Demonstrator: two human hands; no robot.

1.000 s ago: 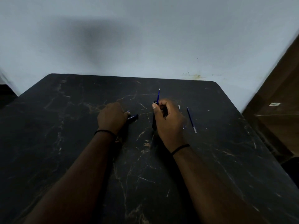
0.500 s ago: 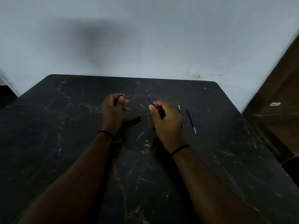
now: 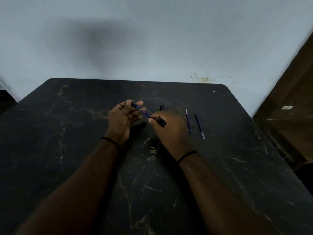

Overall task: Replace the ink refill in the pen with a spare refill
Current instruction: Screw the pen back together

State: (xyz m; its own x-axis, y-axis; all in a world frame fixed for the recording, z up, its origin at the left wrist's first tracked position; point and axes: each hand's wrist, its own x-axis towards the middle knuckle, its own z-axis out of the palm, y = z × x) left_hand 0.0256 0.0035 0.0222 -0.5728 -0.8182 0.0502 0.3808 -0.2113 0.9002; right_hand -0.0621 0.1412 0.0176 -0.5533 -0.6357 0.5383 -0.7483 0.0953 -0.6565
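Note:
A thin blue refill (image 3: 141, 110) runs slantwise between my two hands above the black marbled table (image 3: 84, 150). My left hand (image 3: 122, 118) pinches its far end between fingertips. My right hand (image 3: 170, 131) is closed on the black pen barrel (image 3: 162, 108), and its thumb tip meets the refill's near end. Whether the refill still sits inside the barrel is hidden by my fingers. A black pen piece (image 3: 139, 125) lies on the table just under my left hand. Two spare refills, the left one (image 3: 188, 122) and the right one (image 3: 199, 125), lie side by side right of my right hand.
A pale wall (image 3: 152, 39) stands right behind the table's far edge. A brown wooden panel (image 3: 291, 107) is at the right, beyond the table's right edge. Both forearms reach in from the bottom of the view.
My left hand let the black pen piece rest on the table, rose and took the refill's far end. The refill tipped from upright to slanting left. My right hand stayed in place.

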